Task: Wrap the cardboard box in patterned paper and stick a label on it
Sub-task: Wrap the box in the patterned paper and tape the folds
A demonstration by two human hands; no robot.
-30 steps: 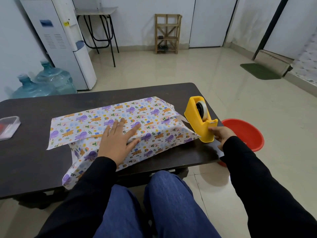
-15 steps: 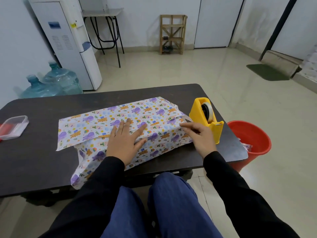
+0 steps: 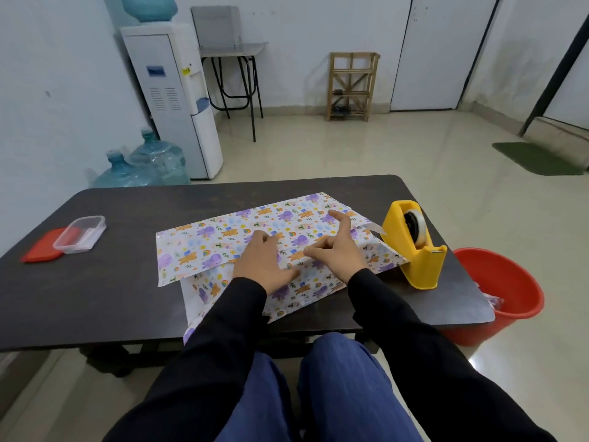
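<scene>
Right hand [image 3: 338,250] has left the tape dispenser [image 3: 411,263] for the seam on the wrapped box [image 3: 287,218], thumb and fingers curled; its grip is unclear. Left hand [image 3: 264,263] presses spread on the box, which lies just left of the dispenser, long axis left-to-right.

We count one paper-wrapped box [image 3: 223,237], one yellow tape dispenser [image 3: 420,263], one clear tub [image 3: 79,234] and one red lid [image 3: 41,250] on the table [image 3: 95,298]. Far left we've got three water jugs [image 3: 159,157], and one red bucket [image 3: 503,282] on the right.
</scene>
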